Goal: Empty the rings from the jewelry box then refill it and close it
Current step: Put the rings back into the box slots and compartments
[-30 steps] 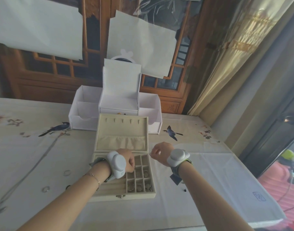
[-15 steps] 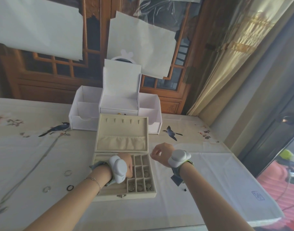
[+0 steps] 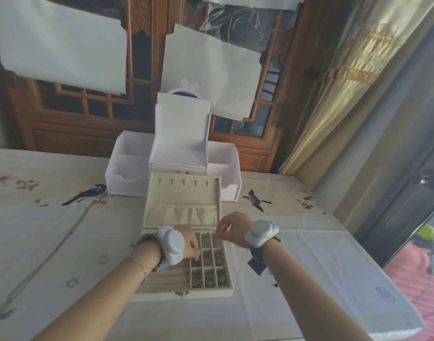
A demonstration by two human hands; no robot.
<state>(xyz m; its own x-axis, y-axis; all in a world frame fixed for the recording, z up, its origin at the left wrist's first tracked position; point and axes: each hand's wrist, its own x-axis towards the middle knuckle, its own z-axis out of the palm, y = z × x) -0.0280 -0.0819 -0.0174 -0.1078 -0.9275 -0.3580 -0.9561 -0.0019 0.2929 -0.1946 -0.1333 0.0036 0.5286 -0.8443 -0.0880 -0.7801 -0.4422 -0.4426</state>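
Observation:
The beige jewelry box (image 3: pixel 161 289) lies open in the middle of the table, its lid (image 3: pixel 184 200) standing upright. Small rings sit in several of the square compartments (image 3: pixel 209 279) on its right side. My left hand (image 3: pixel 187 243) reaches into the box, and its fingertips pinch a ring in a middle-row compartment. Over the box's rear right corner, my right hand (image 3: pixel 233 227) hovers and pinches a small thin ring between thumb and fingers. Two rings (image 3: pixel 103 258) (image 3: pixel 71 283) lie on the cloth left of the box.
A white organizer (image 3: pixel 127 183) with open bins and a raised lid stands right behind the jewelry box. The table (image 3: pixel 321 267) has a bird-print cloth and ends at right near a curtain. A small dark bead (image 3: pixel 275 284) lies by my right forearm.
My left hand has slid from the rear compartments toward the middle row, nearer to me. My right hand has stayed over the box's rear right corner.

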